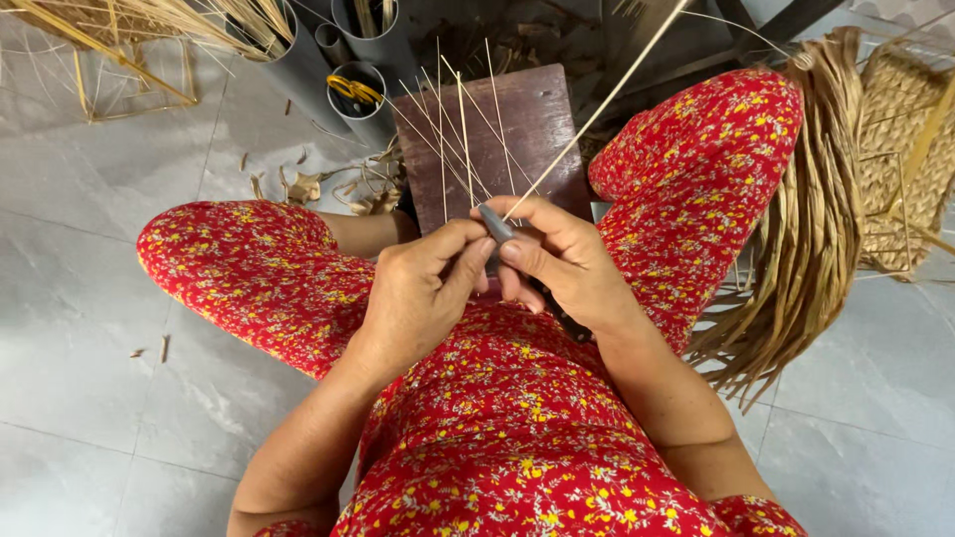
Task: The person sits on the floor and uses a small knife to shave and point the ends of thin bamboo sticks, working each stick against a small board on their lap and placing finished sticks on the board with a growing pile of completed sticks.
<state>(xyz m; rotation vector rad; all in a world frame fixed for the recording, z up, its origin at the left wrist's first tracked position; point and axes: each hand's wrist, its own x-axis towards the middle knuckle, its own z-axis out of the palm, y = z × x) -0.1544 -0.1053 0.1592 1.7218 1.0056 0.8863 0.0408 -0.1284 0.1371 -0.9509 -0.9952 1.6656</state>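
My left hand [423,288] pinches a fan of several thin pale splints [460,129] that stick up over a dark wooden board [542,114]. My right hand [567,264] grips a knife with a grey blade [495,224]; its dark handle end pokes out below the wrist. The blade tip meets the base of a long thin cane strip [607,99] that runs up to the right. Both hands touch each other above my lap, which is covered by a red flowered dress [497,418].
A bundle of dried flat leaves [811,229] drapes over my right knee. A woven mat [910,149] lies at the far right. Grey plastic pipes [358,85] stand upright behind the board, with dry cane stalks [129,30] at top left. Grey floor tiles [70,338] surround me.
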